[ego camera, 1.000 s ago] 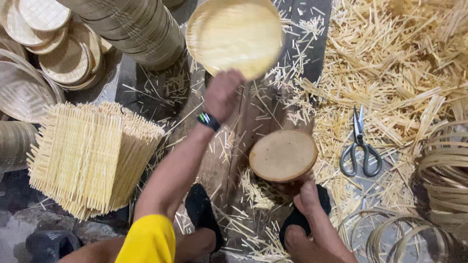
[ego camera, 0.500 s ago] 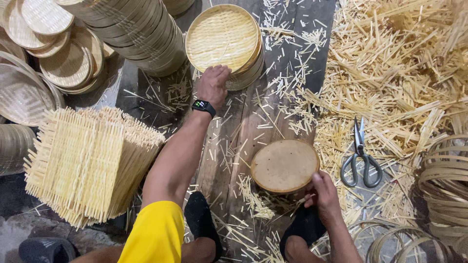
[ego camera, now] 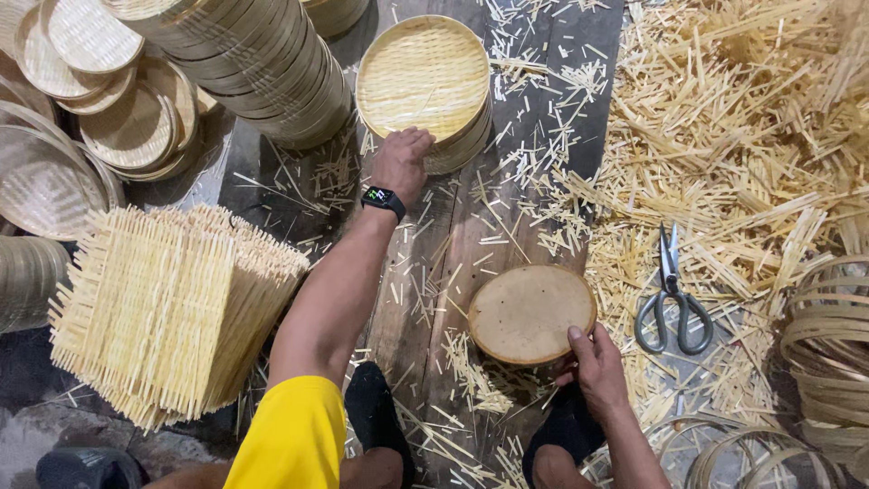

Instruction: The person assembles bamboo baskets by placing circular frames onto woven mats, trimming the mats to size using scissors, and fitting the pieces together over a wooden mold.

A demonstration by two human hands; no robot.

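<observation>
Woven bamboo tray [ego camera: 422,72] sat atop a short stack at top centre of the plank floor; left hand [ego camera: 403,158] rested at its near rim, fingers curled, grip unclear. Right hand [ego camera: 597,367] gripped the edge of a round wooden block [ego camera: 531,312]. Scissors [ego camera: 670,299] lay right among bamboo offcuts [ego camera: 724,136]; square woven mats [ego camera: 167,303] piled left.

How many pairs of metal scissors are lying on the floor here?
1. The grey metal scissors lie among the bamboo strip offcuts, to the right of the round wooden block that the right hand touches. More could be buried under the offcuts.
</observation>
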